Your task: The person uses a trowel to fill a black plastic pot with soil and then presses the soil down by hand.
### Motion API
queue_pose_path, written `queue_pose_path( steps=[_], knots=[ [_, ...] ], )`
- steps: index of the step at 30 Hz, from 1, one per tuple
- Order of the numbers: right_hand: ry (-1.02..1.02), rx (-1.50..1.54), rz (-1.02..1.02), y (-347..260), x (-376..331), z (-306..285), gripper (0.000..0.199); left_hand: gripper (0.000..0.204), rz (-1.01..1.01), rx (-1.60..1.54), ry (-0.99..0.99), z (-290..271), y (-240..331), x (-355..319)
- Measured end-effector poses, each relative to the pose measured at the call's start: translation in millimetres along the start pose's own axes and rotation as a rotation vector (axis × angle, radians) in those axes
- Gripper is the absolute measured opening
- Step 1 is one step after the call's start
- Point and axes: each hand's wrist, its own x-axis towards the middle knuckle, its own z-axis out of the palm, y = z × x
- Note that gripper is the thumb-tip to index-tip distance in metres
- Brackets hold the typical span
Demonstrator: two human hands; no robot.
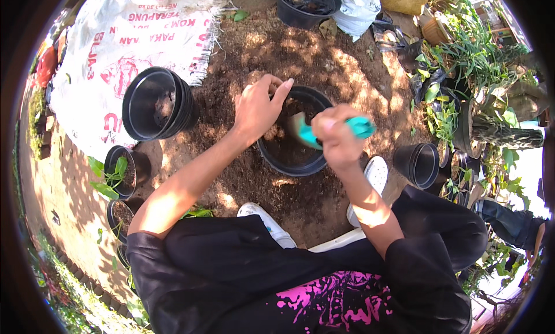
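One left hand (258, 106), half-open at black pot (293, 171) | right hand (337, 136), clenched around teal trowel (310, 138)

Count, clock centred on the middle pot (291, 169), 12 away from the worker. Centre: pot, 1; trowel (359, 127), 1; hands, 2 (left (258, 104), right (337, 138)). At 12: tub (300, 20), 1. At 1: white bag (357, 15), 1; tan sack (404, 0), 1. Between 3 and 4: nested pots (414, 165), at least 2. Shoes, 2: one near 4 (377, 175), one between 6 and 7 (267, 223). Between 8 and 9: plant pots (142, 167), at least 2. Just past 9: stacked pots (186, 107), number unclear. At 10: printed sack (139, 45), 1.
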Motion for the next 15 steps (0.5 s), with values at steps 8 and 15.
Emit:
queue_pose_path(
  steps=[8,15],
  knots=[
    [0.294,0.246,-0.161,20,-4,35,0.029,0.049,0.071,0.007,0.050,0,-2,3],
    [0.219,0.019,-0.287,-20,6,26,0.028,0.061,-0.093,0.006,-0.028,-6,0,1]
  ],
)
